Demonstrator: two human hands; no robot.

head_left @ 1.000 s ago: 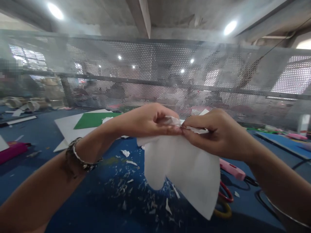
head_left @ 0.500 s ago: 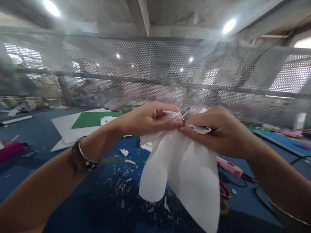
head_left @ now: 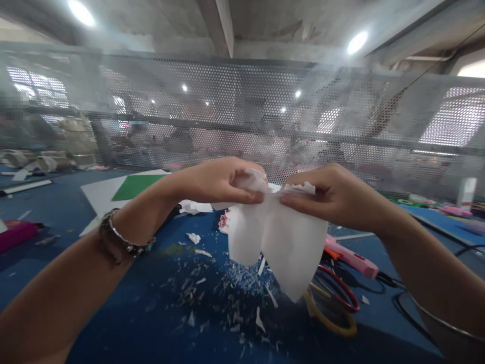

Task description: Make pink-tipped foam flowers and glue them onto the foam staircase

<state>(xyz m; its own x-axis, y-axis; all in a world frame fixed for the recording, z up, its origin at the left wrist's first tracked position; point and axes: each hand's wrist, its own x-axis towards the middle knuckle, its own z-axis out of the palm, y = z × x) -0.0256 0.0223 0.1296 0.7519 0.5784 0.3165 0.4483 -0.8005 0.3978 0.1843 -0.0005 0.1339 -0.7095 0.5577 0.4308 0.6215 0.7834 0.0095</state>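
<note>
Between my two hands hangs a sheet of white paper (head_left: 278, 232), its top edge crumpled and ragged, its lower part falling in two rounded lobes. My left hand (head_left: 233, 182) pinches the upper left of it between thumb and fingers. On the other side, my right hand (head_left: 322, 194) pinches the upper right edge, with a small gap between the two hands. Both hold the paper above the blue table (head_left: 144, 298). Small white paper scraps (head_left: 246, 278) lie scattered on the table below it.
A pink glue gun (head_left: 354, 260) with a black cord lies at the right. Nearer are scissors with red and yellow handles (head_left: 343, 328). White sheets (head_left: 96, 194) and a green sheet (head_left: 132, 187) sit at the left, beyond a magenta pouch (head_left: 17, 235). A perforated metal screen (head_left: 242, 101) stands behind.
My hands have moved slightly apart, and the paper between them is raised and stretched wider. More of the scissors, the glue gun and the scraps beneath now shows.
</note>
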